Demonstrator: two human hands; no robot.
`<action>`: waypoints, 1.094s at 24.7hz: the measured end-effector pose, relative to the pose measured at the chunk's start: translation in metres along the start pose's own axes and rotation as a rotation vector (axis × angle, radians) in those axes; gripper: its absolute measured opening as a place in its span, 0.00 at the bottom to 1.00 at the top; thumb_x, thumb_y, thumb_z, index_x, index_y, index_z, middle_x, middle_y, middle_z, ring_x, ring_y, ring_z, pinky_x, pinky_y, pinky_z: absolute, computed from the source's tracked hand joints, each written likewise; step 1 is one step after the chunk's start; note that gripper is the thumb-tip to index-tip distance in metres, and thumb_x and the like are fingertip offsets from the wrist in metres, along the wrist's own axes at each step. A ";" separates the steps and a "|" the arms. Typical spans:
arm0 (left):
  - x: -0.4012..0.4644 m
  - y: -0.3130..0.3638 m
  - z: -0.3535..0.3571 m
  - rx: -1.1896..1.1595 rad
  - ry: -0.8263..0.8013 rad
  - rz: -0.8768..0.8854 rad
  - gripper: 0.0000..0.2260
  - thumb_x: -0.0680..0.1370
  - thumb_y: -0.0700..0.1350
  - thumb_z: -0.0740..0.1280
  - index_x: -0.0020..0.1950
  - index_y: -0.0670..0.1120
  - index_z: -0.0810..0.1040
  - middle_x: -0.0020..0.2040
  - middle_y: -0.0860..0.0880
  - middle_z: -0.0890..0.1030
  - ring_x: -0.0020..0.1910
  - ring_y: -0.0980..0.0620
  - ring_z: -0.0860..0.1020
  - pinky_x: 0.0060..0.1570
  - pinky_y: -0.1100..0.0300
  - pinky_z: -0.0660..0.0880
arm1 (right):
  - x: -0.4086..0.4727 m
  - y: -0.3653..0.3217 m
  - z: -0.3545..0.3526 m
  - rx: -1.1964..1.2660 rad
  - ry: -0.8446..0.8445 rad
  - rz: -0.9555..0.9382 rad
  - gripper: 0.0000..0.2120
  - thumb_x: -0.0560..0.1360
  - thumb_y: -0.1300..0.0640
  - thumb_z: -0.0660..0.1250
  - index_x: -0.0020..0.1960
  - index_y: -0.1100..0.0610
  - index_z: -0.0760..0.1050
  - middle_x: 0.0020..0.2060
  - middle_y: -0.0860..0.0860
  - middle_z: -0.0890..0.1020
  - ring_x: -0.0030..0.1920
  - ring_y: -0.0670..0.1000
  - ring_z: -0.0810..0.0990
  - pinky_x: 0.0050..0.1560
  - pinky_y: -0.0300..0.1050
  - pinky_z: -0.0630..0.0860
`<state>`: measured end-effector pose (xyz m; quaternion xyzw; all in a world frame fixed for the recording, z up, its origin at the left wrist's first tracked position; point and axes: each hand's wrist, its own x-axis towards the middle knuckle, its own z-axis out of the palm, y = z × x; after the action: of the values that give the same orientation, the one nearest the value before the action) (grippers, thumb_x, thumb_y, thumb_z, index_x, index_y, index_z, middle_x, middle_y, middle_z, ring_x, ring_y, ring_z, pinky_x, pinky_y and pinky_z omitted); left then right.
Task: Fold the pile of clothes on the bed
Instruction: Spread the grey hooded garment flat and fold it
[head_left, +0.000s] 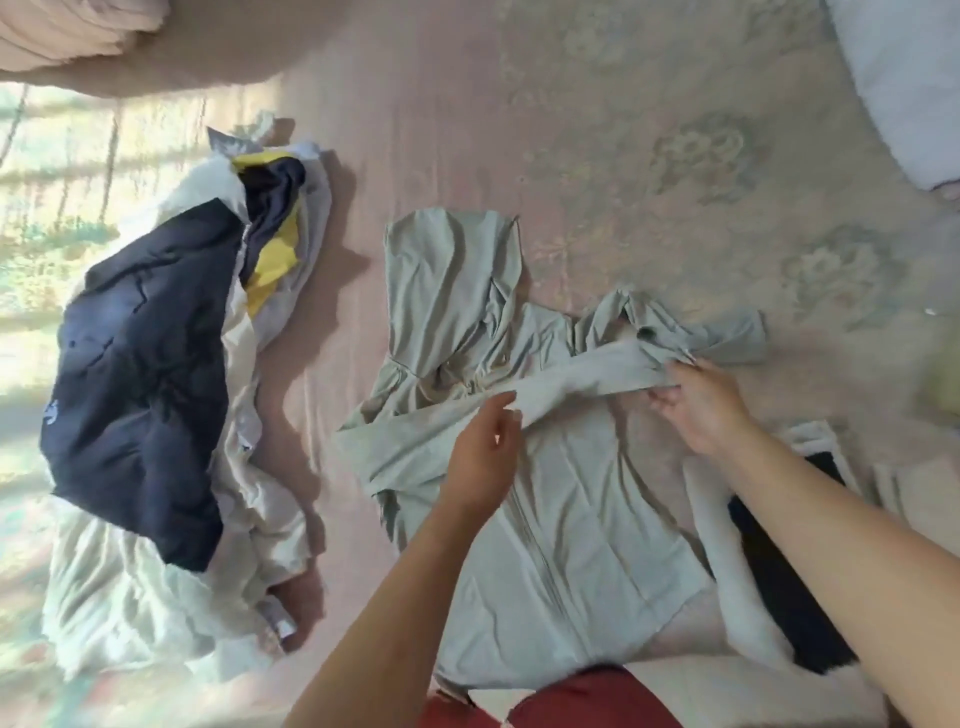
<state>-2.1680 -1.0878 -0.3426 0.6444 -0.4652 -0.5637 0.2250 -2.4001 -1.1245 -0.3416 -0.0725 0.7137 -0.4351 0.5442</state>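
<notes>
Pale sage-green fabric fills the middle of what we see: a zip-front hooded jacket (561, 525) lies spread face up on the bed (441, 130), its hood (441, 280) flattened toward the far side and its zip running down toward us. One sleeve (582, 387) is drawn across the chest, and we hold it at both ends. Our left hand (485, 457) pinches the sleeve near the middle of the chest, thumb and fingers (506, 400) curled onto the cloth. Our right hand (701, 405) grips the other end of the sleeve by the bunched shoulder, its fingers closed on the fabric. The other sleeve (737, 338) trails out to the right, its cuff lying flat on the pink, flower-patterned bedcover.

To the left, well apart from the jacket, sits the unfolded pile of clothes (171, 395): a dark navy garment (140, 374) on top, a yellow panel (272, 260) showing near its far end, and pale cream cloth (156, 597) beneath. On the right, just beside the jacket's hem and under our right forearm, lies a white and black folded item (774, 587). A red garment (587, 699) shows at the bottom edge, close to our body. A white pillow (904, 88) rests at the far right corner.
</notes>
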 end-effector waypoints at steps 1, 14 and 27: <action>0.007 -0.019 -0.003 0.072 0.109 -0.046 0.13 0.81 0.44 0.60 0.64 0.44 0.74 0.48 0.50 0.79 0.50 0.51 0.76 0.48 0.65 0.66 | 0.023 -0.001 -0.011 -0.064 0.019 0.018 0.08 0.78 0.65 0.60 0.46 0.55 0.75 0.43 0.53 0.81 0.37 0.50 0.80 0.36 0.41 0.77; 0.085 -0.156 -0.029 1.201 0.174 0.538 0.26 0.68 0.33 0.69 0.67 0.36 0.70 0.60 0.35 0.77 0.59 0.36 0.75 0.59 0.38 0.71 | 0.139 0.010 -0.045 -0.505 -0.007 -0.054 0.11 0.78 0.51 0.63 0.52 0.58 0.75 0.44 0.53 0.79 0.43 0.50 0.78 0.44 0.45 0.73; 0.069 -0.191 -0.031 1.174 0.105 0.166 0.46 0.68 0.76 0.48 0.78 0.48 0.47 0.78 0.43 0.48 0.76 0.41 0.47 0.65 0.28 0.37 | 0.173 0.008 -0.025 -1.088 0.043 -0.496 0.08 0.80 0.57 0.60 0.50 0.63 0.72 0.42 0.57 0.73 0.43 0.54 0.72 0.40 0.45 0.64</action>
<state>-2.0772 -1.0653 -0.5259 0.6497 -0.7360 -0.1603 -0.1028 -2.4873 -1.2060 -0.4699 -0.4963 0.8066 -0.1226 0.2966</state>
